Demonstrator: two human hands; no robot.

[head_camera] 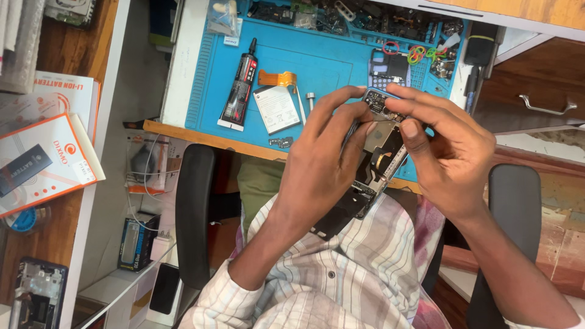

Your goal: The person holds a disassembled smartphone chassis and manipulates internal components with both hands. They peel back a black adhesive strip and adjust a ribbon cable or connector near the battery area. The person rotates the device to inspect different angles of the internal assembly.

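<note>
Head view: we are gripping the opened phone [379, 159], its long axis running one-to-seven o'clock, left hand [323, 161] at nine, right hand [448, 149] at three pinching its top.

The light is bright and even. The blue mat [329, 61] looks clear and sharp, with small soft shadows. Below the mat, the hands look a little blurry. No strong glare shows.

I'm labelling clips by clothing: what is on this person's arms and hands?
Both hands are bare: left hand, right hand, no gloves, rings or watch visible. Pale checked shirt sleeves are pushed up, leaving the forearms uncovered.
</note>
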